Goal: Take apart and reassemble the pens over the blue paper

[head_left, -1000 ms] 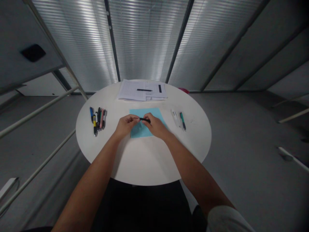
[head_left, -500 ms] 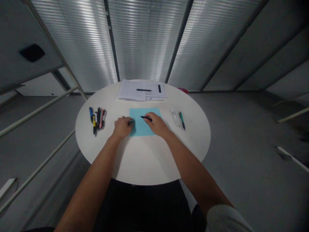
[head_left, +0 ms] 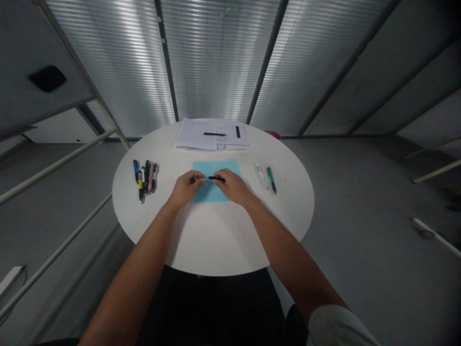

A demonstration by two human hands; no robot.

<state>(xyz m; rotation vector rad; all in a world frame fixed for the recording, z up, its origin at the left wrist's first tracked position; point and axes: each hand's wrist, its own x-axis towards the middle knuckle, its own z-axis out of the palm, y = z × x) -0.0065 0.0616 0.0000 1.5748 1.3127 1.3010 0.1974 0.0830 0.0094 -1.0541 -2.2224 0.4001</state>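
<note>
One black pen between hands, above one blue sheet. Right side of desk: two pens. Left side: pen cluster, overlapping, perhaps seven. Right hand: fingers clamped on black pen. Left hand: fingers curled at its tip; cannot tell whether clamped. Forearms stretched forward, hands turned inward.

Your pen was black, your sheet light blue, your table white; the papers bore, perhaps, faint lines.
</note>
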